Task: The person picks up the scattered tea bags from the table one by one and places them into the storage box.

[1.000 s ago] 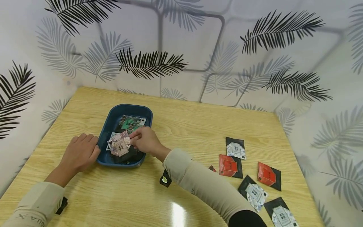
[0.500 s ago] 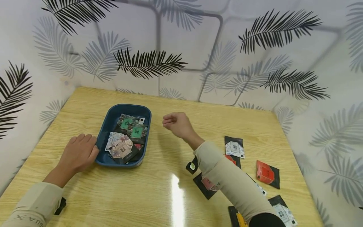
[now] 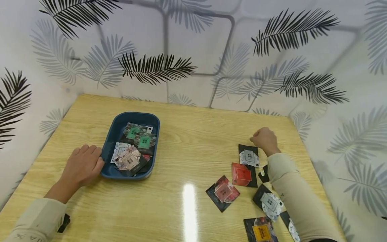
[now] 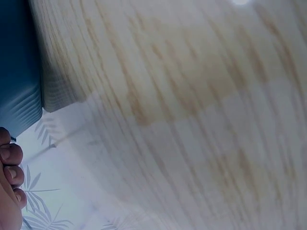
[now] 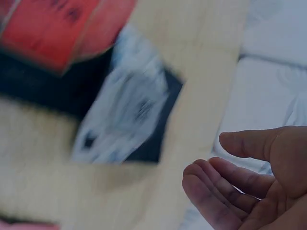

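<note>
Right hand [image 3: 266, 139] hangs near black-and-white sachet [image 3: 249, 155], digits parted; sachet likely light, pliable, best pinched edgewise; left hand [image 3: 81, 165] grip unclear.

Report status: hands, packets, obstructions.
Left hand beside blue bin. Right hand empty, near farthest black-and-white packet. Other packets on table, some in bin. No obstruction visible.

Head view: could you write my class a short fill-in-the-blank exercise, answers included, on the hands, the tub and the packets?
1. Beside the left hand stands a tub coloured ____.
2. Two packets in the tub have ____ labels.
3. The number of packets held by the right hand is ____.

Missing words: blue; green; zero.
</note>
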`<state>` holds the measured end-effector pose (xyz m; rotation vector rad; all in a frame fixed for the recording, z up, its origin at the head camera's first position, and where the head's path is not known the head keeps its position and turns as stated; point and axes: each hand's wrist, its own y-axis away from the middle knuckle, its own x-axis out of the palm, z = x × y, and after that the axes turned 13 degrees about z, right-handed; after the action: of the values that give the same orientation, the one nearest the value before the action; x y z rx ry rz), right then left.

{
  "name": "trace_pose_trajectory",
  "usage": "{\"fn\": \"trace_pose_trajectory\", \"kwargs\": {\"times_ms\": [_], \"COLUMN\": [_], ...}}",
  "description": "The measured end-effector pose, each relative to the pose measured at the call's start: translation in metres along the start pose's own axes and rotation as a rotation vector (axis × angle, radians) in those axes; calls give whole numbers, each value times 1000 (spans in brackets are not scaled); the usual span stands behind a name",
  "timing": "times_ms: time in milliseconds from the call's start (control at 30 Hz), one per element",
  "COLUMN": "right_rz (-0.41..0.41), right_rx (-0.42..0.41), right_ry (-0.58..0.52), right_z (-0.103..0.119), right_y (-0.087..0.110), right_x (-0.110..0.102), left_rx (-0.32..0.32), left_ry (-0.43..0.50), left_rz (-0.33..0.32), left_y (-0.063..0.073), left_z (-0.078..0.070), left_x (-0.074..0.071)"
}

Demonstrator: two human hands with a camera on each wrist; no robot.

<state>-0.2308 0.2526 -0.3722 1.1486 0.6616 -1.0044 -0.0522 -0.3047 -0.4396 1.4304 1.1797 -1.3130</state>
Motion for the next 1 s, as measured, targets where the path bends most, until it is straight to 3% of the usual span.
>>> {"fn": "trace_pose_trajectory", "kwargs": {"times_ms": [167,300,500,733,867,1000], "right_rz": [132,186,171,123,98,39], "right_rx": [67,99,136,93,83,21], "right_ry": [-24,-50,-3,-29,-60,-106], "right_z": [-39,-45,-24,26,37,37], "right_y": [6,14,19,-10,-24,-32], "right_x": [8,18,33,50,51,39], "left_rx": [5,22,38,-79,-110,-103], "left_ry": [-4,1,0,5,-4,-2], "left_rz": [-5,-4,7,67,98,48], "left_y": [1,-4,-5,37,52,55], "left_z": [3,3,9,35,41,38], "left_x": [0,1,-1,-7,-6,-5]}}
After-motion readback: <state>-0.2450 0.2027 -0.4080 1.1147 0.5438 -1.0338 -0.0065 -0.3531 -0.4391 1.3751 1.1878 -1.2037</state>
